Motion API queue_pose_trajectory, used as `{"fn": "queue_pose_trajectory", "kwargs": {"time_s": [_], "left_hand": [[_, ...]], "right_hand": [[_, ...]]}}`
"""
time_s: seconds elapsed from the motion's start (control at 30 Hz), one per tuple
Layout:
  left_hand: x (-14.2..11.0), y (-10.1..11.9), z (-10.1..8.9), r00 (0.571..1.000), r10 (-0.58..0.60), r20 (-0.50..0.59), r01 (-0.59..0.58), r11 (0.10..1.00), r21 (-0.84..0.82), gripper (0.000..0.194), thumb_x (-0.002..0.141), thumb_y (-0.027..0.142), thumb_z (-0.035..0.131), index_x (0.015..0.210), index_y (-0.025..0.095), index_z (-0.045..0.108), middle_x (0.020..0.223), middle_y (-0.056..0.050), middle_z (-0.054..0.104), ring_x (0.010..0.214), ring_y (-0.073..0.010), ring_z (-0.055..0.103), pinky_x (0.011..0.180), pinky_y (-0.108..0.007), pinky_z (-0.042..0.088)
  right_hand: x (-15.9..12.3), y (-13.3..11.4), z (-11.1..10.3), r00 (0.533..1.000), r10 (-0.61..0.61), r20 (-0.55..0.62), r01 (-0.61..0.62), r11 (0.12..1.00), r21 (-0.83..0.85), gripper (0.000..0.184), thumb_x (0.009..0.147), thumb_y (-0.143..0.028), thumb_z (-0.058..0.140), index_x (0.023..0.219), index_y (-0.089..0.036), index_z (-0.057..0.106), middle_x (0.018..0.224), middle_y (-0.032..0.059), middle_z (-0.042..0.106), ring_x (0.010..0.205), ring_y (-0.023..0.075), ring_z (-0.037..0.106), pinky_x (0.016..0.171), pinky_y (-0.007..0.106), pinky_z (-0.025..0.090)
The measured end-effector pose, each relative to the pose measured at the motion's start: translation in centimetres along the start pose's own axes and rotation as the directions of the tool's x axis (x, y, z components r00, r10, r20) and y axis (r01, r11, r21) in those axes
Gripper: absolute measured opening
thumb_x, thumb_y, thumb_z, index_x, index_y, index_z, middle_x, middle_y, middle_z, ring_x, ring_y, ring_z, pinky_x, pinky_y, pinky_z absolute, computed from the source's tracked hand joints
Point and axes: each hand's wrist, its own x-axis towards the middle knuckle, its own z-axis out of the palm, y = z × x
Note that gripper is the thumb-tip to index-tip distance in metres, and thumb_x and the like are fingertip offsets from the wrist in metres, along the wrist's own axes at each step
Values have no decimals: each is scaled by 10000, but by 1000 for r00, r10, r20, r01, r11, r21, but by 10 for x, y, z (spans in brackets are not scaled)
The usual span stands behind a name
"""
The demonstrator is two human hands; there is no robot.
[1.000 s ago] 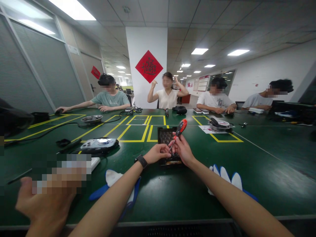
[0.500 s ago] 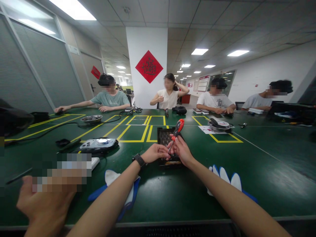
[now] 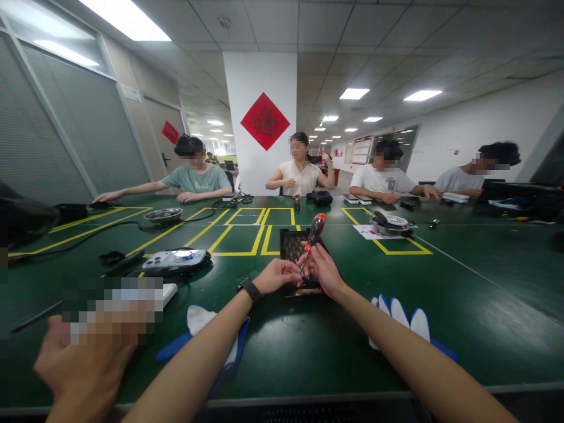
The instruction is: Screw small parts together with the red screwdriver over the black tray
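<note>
A screwdriver [image 3: 316, 230] with a red and black handle tilts over a black tray [image 3: 288, 238] with small dark contents. My right hand [image 3: 325, 271] is closed around the screwdriver near the base of its handle, the handle pointing up and away. With a dark watch [image 3: 249, 289] on its wrist, my left hand [image 3: 278, 276] pinches beside the screwdriver's tip. Whatever lies between those left fingertips is too small to make out. Both hands are above the near part of the tray, hiding some of it.
White and blue gloves [image 3: 202, 320] lie under my left forearm, another glove [image 3: 403, 320] by my right one. Another person's hand [image 3: 88, 358] holds a blurred device at left. A phone [image 3: 176, 258], cables, metal bowl [image 3: 163, 215] and yellow tape mark the table; several people sit opposite.
My hands stay in nearly the same pose, with the screwdriver handle slightly turned. Across the table, one person has lowered a raised arm, and another has reached out to the side.
</note>
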Motion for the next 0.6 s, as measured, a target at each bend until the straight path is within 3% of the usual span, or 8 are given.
{"fn": "queue_pose_trajectory", "kwargs": {"time_s": [0.13, 0.43, 0.6], "left_hand": [[-2, 2, 0, 999, 11, 42, -9, 999, -52, 320, 707, 328, 618, 885, 64, 595, 778, -92, 643, 682, -126, 592, 693, -272, 449], [2, 2, 4, 994, 51, -99, -41, 994, 99, 297, 611, 317, 695, 756, 91, 569, 642, 1, 579, 575, -62, 515, 589, -193, 417], [2, -2, 2, 997, 49, -66, -43, 996, 77, 291, 632, 324, 679, 757, 85, 570, 699, -25, 599, 607, -79, 541, 622, -220, 431]], "right_hand": [[1, 0, -2, 1000, 22, -4, -22, 999, 27, 384, 814, -458, 416, 1095, -205, 486, 740, 25, 605, 476, 77, 505, 496, 231, 430], [2, 2, -2, 1000, -13, -22, 14, 999, 32, 380, 814, -447, 427, 1107, -212, 481, 733, 17, 601, 471, 69, 493, 474, 206, 396], [0, -1, -1, 1000, 3, 2, -3, 1000, 30, 381, 821, -443, 419, 1126, -221, 471, 753, 17, 599, 476, 69, 497, 483, 212, 402]]}}
